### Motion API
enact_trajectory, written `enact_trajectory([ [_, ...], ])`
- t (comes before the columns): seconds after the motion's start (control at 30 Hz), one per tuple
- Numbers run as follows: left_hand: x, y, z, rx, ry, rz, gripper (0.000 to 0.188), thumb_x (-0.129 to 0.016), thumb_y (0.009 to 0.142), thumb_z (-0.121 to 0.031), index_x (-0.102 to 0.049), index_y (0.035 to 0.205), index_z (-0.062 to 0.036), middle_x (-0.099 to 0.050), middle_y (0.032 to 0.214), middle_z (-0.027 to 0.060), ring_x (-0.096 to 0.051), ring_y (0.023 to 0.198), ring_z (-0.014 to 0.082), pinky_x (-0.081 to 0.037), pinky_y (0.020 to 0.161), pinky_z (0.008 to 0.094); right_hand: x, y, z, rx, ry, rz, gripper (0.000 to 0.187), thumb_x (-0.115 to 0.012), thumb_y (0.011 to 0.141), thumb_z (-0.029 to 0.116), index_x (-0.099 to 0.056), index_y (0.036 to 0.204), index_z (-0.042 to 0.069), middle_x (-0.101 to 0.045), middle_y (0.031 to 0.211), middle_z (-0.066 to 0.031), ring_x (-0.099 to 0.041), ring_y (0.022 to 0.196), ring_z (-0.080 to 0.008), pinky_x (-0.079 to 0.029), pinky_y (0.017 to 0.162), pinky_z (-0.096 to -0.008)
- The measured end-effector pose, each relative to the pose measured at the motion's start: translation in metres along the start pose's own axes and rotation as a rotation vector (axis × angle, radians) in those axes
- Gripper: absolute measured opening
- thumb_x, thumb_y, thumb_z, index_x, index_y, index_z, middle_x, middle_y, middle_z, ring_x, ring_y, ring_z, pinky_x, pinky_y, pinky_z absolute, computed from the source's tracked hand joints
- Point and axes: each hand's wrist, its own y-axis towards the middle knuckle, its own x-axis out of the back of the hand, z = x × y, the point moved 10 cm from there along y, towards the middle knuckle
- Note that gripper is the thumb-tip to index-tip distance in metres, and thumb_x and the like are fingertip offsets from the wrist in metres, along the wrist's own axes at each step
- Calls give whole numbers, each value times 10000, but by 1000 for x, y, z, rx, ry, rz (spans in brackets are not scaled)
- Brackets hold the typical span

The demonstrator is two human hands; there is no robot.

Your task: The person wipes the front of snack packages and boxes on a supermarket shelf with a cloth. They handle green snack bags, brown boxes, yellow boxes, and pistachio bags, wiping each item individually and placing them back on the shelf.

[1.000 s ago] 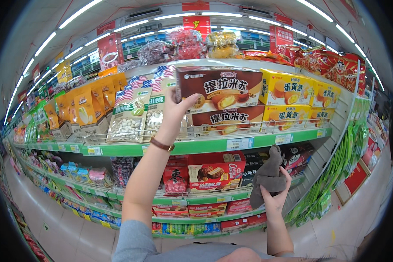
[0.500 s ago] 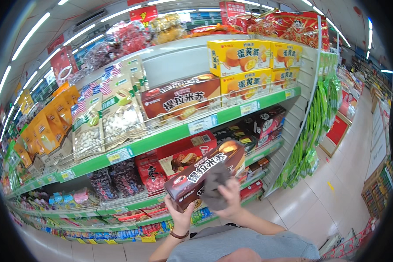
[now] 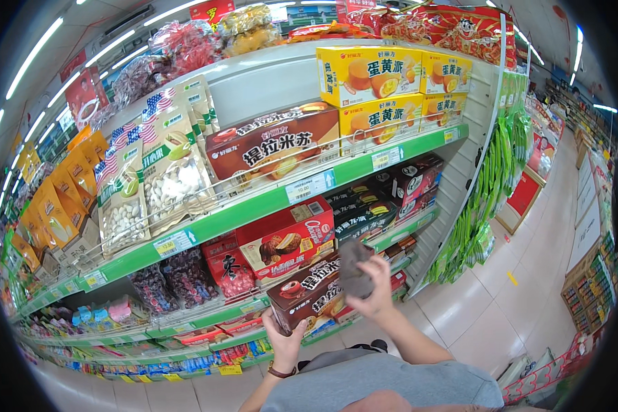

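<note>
At lower centre, the left hand (image 3: 285, 342) clasps an oblong cardboard box (image 3: 312, 301); the right hand (image 3: 375, 288) grips bunched grey cloth (image 3: 353, 269).

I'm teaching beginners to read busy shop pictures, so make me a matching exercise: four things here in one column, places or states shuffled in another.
1. Grey cloth
2. Lower brown box
3. Yellow boxes
4. Brown strap

A. Around the left wrist
B. Stacked two high
C. In the right hand
D. In the left hand

Pairs: 1-C, 2-D, 3-B, 4-A
</note>
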Motion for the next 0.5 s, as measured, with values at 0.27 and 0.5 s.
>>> enact_trajectory([
  [0.27, 0, 2, -7, -108, 377, 138, 746, -855, 669, -133, -382, 1226, 11, -503, 1119, 130, -535, 1031, 193, -458, 894, 332, 7, -6, -56, -446, 269, 137, 537, -716, 738, 115, -487, 1218, 36, -624, 1032, -136, -621, 958, -223, -472, 875, -330],
  [0.5, -19, 0, -19, -169, 594, 270, 817, -893, 630, -207, -395, 1234, 24, -524, 1134, 161, -569, 1030, 221, -474, 888, 343, -41, 2, 22, -341, 552, 532, 592, -731, 761, 119, -473, 1290, 52, -641, 1052, -123, -621, 965, -190, -480, 861, -322],
])
